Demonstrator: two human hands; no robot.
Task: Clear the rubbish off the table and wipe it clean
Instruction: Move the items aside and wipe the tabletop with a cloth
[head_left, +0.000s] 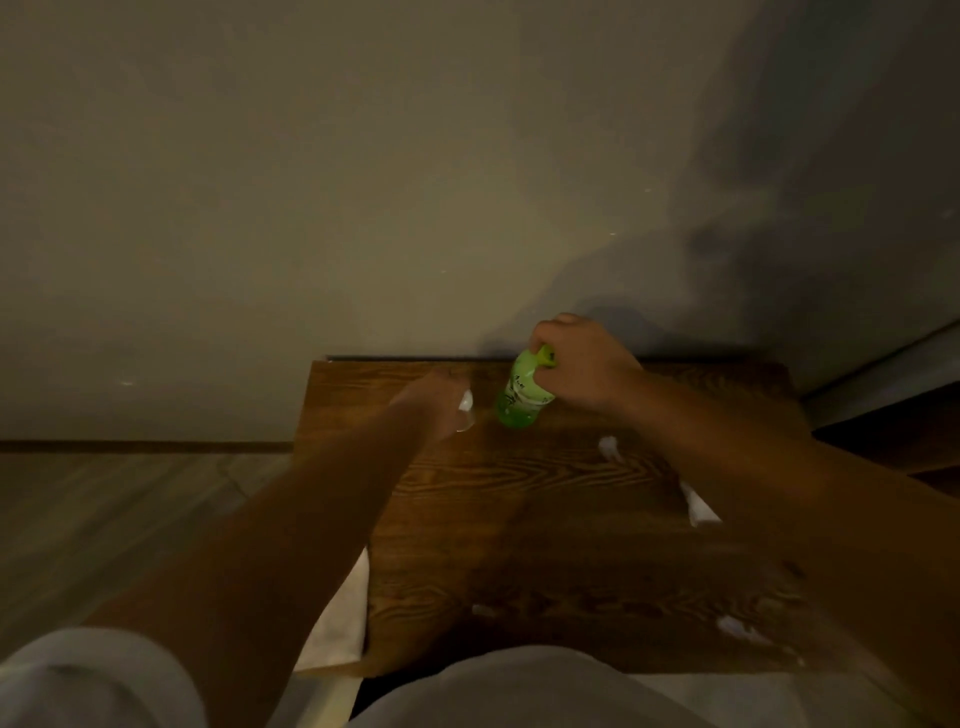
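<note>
The right hand (582, 364) has its grip closed around the top of a green bottle (522, 395), fingers wrapped over the neck and cap. The bottle stands tilted near the far edge of the counter (545, 519), its base on or just above the wood; which one cannot be told.

The left hand (441, 402) is just left of the bottle, its grip curled tight around a small white scrap (466, 400) that shows at the finger ends. A pale glint sits below the scrap; what it is cannot be told.

Both bare forearms reach in from the bottom of the view.

One bottle is in view. On the dark wooden counter lie loose white scraps, blurred: one (609, 447) near the right forearm, a larger one (698, 506) partly under that arm, and one (737, 629) near the front right corner. A faint pale mark near the front edge may be another.

A pale cloth (337, 618) hangs at the counter's left front edge.

The counter stands against a plain wall (363, 182), with wooden floor (130, 509) to its left.
</note>
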